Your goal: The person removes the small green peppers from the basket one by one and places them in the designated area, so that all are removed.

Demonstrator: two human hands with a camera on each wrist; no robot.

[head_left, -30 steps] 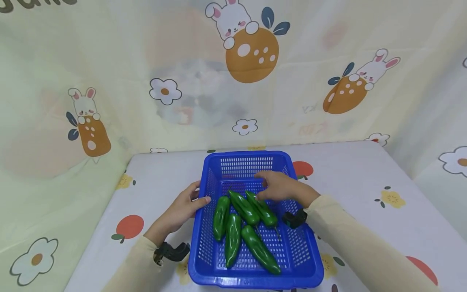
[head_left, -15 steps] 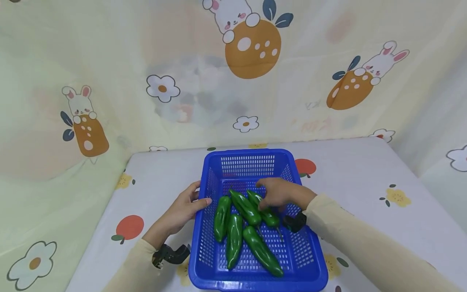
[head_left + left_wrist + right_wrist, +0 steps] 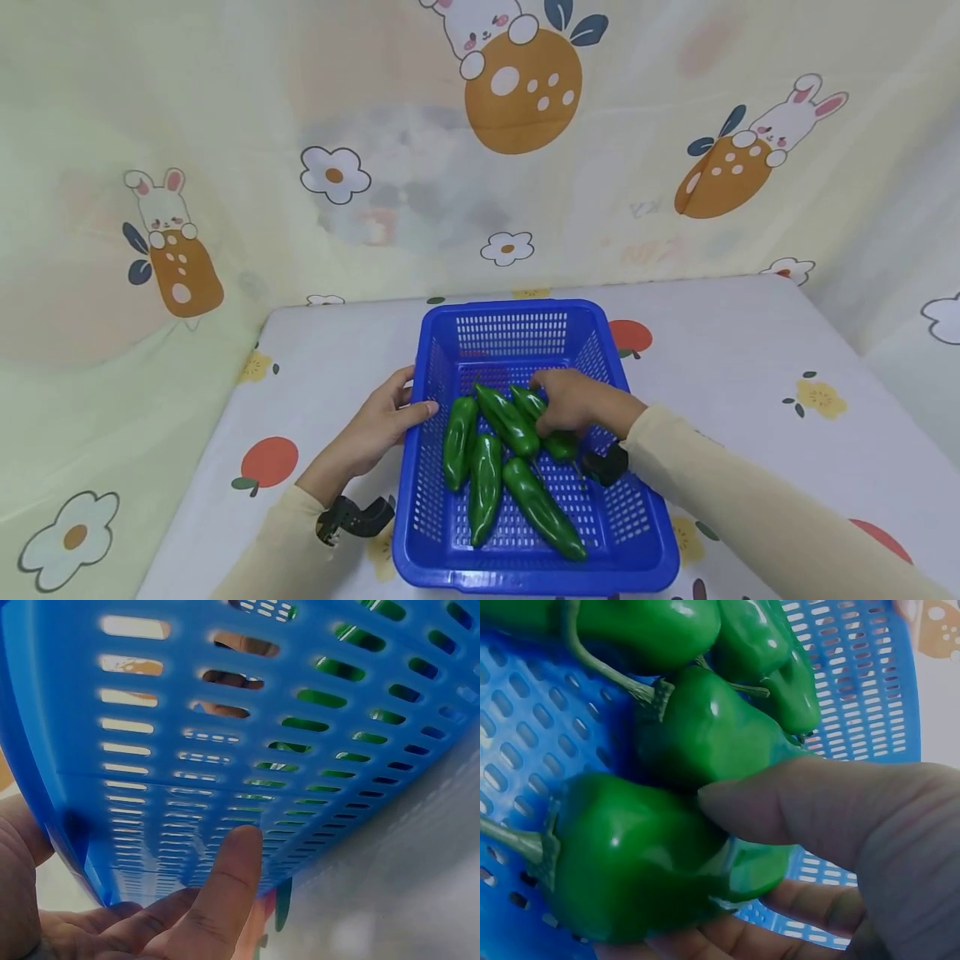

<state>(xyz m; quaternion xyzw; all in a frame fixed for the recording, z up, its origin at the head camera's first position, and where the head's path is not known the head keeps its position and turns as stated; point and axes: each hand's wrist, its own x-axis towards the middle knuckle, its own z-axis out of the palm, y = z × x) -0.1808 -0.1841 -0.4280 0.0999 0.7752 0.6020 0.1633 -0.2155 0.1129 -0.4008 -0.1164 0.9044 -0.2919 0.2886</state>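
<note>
A blue plastic basket (image 3: pixel 536 579) with slotted walls holds several glossy green peppers (image 3: pixel 486 490). My left hand (image 3: pixel 378 423) grips its left side. The thumb hooks over the rim, and the fingers (image 3: pixel 238 862) lie against the outer wall in the left wrist view. Inside the basket, my right hand (image 3: pixel 577 402) holds the rightmost green pepper (image 3: pixel 630 855). In the right wrist view its thumb (image 3: pixel 757 806) lies along one side and its fingers curl round the other. A neighbouring pepper (image 3: pixel 712 735) lies right beside the thumb.
The basket stands on a table (image 3: pixel 727 350) with a fruit-and-flower print cloth. Behind it hangs a curtain (image 3: pixel 420 200) printed with rabbits and flowers. Black camera mounts (image 3: pixel 352 518) sit on both wrists.
My right hand has lowered onto the rightmost pepper and closed round it. The left hand keeps its grip on the basket side. The head view has shifted slightly.
</note>
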